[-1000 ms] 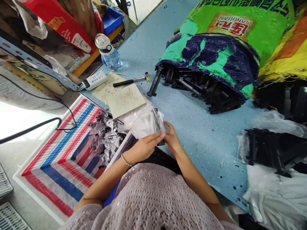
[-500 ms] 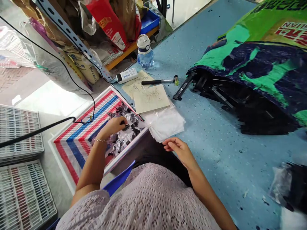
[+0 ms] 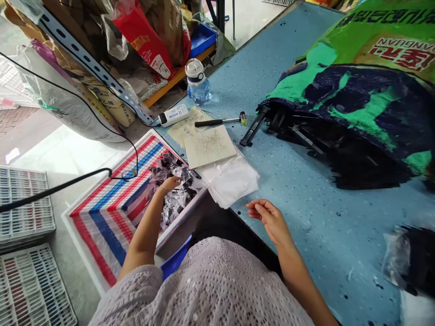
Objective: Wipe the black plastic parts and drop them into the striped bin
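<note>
My left hand [image 3: 170, 183] reaches into a heap of small dark parts in clear plastic bags [image 3: 175, 204]; its fingertips are lost among the bags, so what they hold cannot be made out. The heap lies in a tray lined with red, white and blue striped sheeting [image 3: 108, 222]. Over the blue table's edge, my right hand [image 3: 270, 220] is open with loosely bent fingers and nothing in it. A stack of thin white plastic bags [image 3: 233, 181] lies to its upper left, partly under a square cream pad [image 3: 210, 147].
Behind the pad are a small hammer [image 3: 217, 122], a white tube [image 3: 174, 115] and a blue bottle [image 3: 198, 86]. A large green sack [image 3: 360, 86] with black parts [image 3: 316, 145] spilling out covers the right. A black cable [image 3: 68, 184] crosses the tray; white crates [image 3: 25, 203] stand left.
My left hand has gone further into the heap, away from me. My right hand has shifted right, away from the white bags. The whole view has moved slightly.
</note>
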Demonstrator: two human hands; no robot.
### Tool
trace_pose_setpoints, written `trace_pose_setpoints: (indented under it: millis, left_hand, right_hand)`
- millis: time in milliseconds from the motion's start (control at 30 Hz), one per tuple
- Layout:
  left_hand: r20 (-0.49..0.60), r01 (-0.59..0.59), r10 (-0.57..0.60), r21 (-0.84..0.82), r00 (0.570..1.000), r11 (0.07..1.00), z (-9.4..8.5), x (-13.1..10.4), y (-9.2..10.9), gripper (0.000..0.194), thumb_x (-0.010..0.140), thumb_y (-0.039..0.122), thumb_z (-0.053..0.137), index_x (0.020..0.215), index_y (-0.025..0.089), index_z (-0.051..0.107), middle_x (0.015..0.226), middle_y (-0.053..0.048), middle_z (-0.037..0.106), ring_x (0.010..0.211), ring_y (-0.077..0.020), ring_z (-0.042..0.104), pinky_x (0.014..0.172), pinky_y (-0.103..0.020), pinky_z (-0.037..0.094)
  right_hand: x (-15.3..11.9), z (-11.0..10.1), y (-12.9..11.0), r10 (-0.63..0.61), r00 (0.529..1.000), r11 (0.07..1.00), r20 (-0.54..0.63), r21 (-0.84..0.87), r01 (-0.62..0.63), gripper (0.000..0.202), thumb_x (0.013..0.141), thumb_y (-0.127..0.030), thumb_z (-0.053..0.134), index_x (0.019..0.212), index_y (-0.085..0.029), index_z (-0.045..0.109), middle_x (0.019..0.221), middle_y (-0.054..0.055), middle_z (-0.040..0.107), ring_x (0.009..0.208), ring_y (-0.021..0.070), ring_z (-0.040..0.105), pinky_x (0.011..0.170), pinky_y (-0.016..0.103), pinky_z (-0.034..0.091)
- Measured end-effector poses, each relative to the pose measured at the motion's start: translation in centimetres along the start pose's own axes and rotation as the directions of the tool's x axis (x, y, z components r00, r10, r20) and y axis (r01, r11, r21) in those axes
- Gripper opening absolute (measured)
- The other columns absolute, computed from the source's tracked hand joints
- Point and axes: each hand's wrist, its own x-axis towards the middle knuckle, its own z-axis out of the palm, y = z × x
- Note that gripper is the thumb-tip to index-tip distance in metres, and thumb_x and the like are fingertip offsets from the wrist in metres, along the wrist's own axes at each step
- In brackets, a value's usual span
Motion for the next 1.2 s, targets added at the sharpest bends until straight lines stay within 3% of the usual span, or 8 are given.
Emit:
trace_pose_setpoints:
  millis: [100, 200, 367, 467, 567, 700, 933, 1200]
  left_hand:
    - [0.207, -0.166, 0.179, -0.076, 0.962, 0.983, 0.6, -3.7, 3.1, 0.025, 0.088, 0.039, 0.071, 0.099, 0.018, 0.076, 0.099, -0.007, 0.077, 0.094, -0.022, 0.071, 0.085, -0.033, 0.059]
    - [0.388, -0.415, 0.518, -0.322, 0.762, 0.851, -0.4, -7.4, 8.2, 0.036, 0.09, 0.046, 0.065, 0.115, 0.022, 0.075, 0.101, -0.008, 0.079, 0.088, -0.0215, 0.075, 0.08, -0.034, 0.061]
    - [-0.216, -0.785, 0.761, -0.04, 0.611, 0.619, -1.7, -4.6, 22.7, 0.035, 0.094, 0.032, 0.058, 0.124, 0.02, 0.069, 0.115, -0.012, 0.074, 0.107, -0.0244, 0.07, 0.101, -0.042, 0.054]
    - [-0.462, -0.667, 0.635, 0.118, 0.619, 0.736, -1.3, 0.9, 31.7, 0.048, 0.088, 0.021, 0.062, 0.134, 0.009, 0.059, 0.132, -0.023, 0.062, 0.128, -0.0331, 0.058, 0.111, -0.048, 0.045]
    - [-0.424, -0.567, 0.512, -0.005, 0.747, 0.824, -1.1, 4.7, 37.1, 0.066, 0.079, 0.014, 0.07, 0.14, -0.001, 0.049, 0.14, -0.032, 0.053, 0.134, -0.0395, 0.053, 0.112, -0.05, 0.042]
    - [-0.269, -0.576, 0.533, -0.116, 0.802, 0.809, -0.2, 4.0, 37.0, 0.055, 0.079, 0.012, 0.067, 0.133, 0.004, 0.056, 0.117, -0.02, 0.069, 0.107, -0.0315, 0.068, 0.095, -0.043, 0.054]
    - [-0.164, -0.793, 0.787, -0.28, 0.595, 0.541, 6.4, -6.6, 29.6, 0.073, 0.09, 0.029, 0.058, 0.157, 0.024, 0.029, 0.151, -0.01, 0.052, 0.132, -0.0274, 0.056, 0.112, -0.043, 0.048]
    - [-0.309, -0.737, 0.67, -0.3, 0.675, 0.605, 10.6, -7.4, 28.3, 0.066, 0.094, 0.028, 0.052, 0.155, 0.022, 0.028, 0.149, -0.013, 0.051, 0.132, -0.0258, 0.055, 0.112, -0.042, 0.048]
  right_hand:
    - [0.3, -0.9, -0.5, 0.003, 1.0, 1.0, -0.009, -0.002, -0.003, 0.034, 0.078, -0.052, 0.081, 0.095, -0.023, 0.074, 0.098, 0.008, 0.077, 0.083, 0.0199, 0.07, 0.081, 0.038, 0.059]
    - [0.8, -1.7, -1.5, -0.005, 1.0, 1.0, -0.027, -0.006, 0.005, 0.037, 0.076, -0.053, 0.083, 0.094, -0.022, 0.074, 0.096, 0.007, 0.077, 0.08, 0.0187, 0.07, 0.079, 0.037, 0.058]
    - [1.5, -1.7, -3.4, -0.078, 0.997, 0.997, -0.017, -0.015, 0.078, 0.037, 0.076, -0.054, 0.082, 0.092, -0.021, 0.073, 0.093, 0.006, 0.077, 0.079, 0.0182, 0.069, 0.078, 0.035, 0.058]
    - [1.1, -1.3, -3.8, -0.117, 0.993, 0.993, -0.006, -0.02, 0.117, 0.039, 0.077, -0.056, 0.08, 0.093, -0.021, 0.073, 0.093, 0.007, 0.077, 0.078, 0.0186, 0.069, 0.077, 0.036, 0.058]
    - [0.5, -1.7, -3.7, -0.125, 0.992, 0.992, -0.015, -0.022, 0.125, 0.039, 0.079, -0.057, 0.078, 0.093, -0.021, 0.072, 0.094, 0.008, 0.077, 0.08, 0.0193, 0.069, 0.078, 0.037, 0.058]
    - [0.4, -3.4, -4.3, -0.213, 0.976, 0.971, -0.055, -0.127, 0.204, 0.037, 0.088, -0.058, 0.068, 0.103, -0.024, 0.07, 0.102, 0.007, 0.076, 0.085, 0.0205, 0.069, 0.082, 0.038, 0.056]
    - [3.5, -4.0, -10.3, -0.584, 0.801, 0.68, -0.129, -0.616, 0.397, 0.036, 0.097, -0.061, 0.048, 0.095, -0.027, 0.058, 0.082, 0.001, 0.064, 0.074, 0.0196, 0.059, 0.074, 0.033, 0.044]
    - [4.5, -2.5, -10.0, -0.213, 0.975, 0.96, 0.066, -0.174, 0.222, 0.052, 0.096, -0.071, 0.039, 0.071, -0.025, 0.043, 0.053, -0.006, 0.035, 0.045, 0.0113, 0.029, 0.046, 0.026, 0.025]
